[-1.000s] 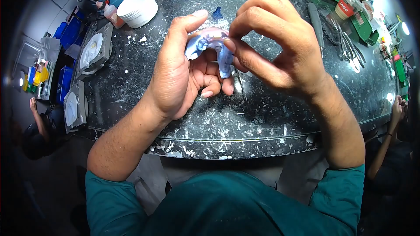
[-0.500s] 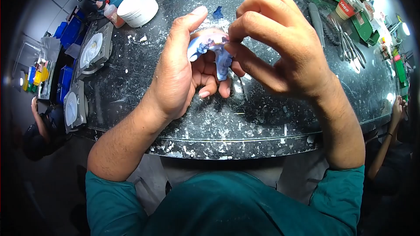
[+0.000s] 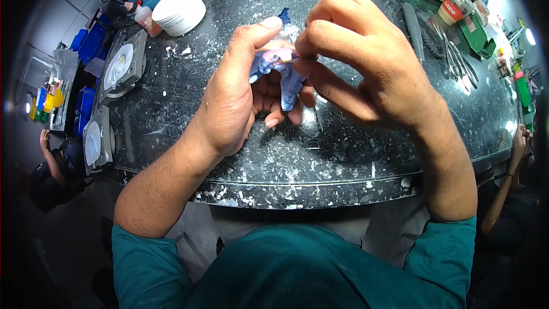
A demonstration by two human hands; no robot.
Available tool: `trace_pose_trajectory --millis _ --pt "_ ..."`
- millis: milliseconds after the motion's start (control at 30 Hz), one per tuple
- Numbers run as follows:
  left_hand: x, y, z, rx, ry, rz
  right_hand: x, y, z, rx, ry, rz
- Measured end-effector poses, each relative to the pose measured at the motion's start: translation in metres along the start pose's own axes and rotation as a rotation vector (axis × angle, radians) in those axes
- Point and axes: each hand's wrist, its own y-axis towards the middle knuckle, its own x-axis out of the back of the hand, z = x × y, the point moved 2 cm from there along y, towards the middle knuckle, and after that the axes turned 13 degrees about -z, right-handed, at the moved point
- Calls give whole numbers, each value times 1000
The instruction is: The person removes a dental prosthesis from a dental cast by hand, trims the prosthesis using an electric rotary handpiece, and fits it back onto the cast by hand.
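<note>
A curved blue and pink moulded piece point(image 3: 290, 83), horseshoe-like in outline, lies in my left hand point(image 3: 226, 97). The left thumb presses near its upper left side and the curled fingers support it from below. My right hand point(image 3: 366, 63) pinches at the piece's upper right edge with thumb and forefinger; whether something small is between those fingertips is hidden. Just below the hands, a thin metal tool point(image 3: 318, 119) rests on the dark speckled table point(image 3: 274, 166). A dark blue scrap point(image 3: 284, 16) sits beyond the left thumb.
A white tub point(image 3: 179, 11) stands at the back left, near grey metal holders with white discs point(image 3: 119, 66). On the right are a grey handpiece point(image 3: 412, 31), pliers-like tools point(image 3: 457, 63), a paper cup point(image 3: 452, 10) and green trays point(image 3: 479, 37). People's arms show at both sides.
The moulded piece has tilted and shifted slightly down and towards the right. My left thumb has moved a little right and down, while my right fingertips remain at the piece's edge.
</note>
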Motion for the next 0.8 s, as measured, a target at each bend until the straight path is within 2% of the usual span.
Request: trace_pose_trajectory --millis 233,433,500,600,733,800 --pt "0 0 0 -43 -62 108 1 -1 -4 -32 33 -18" --pt "0 0 0 -1 -244 252 0 -1 -4 -73 135 -103" --pt "1 0 -1 -5 -226 235 -1 1 -2 -91 177 -162" --pt "0 -1 -1 -18 -229 232 -2 0 -5 34 156 -173" --pt "-1 -2 -2 -16 -264 286 0 -1 -2 12 132 -153" --pt "-2 -4 -3 -18 -155 214 0 -1 -2 -4 141 -153"
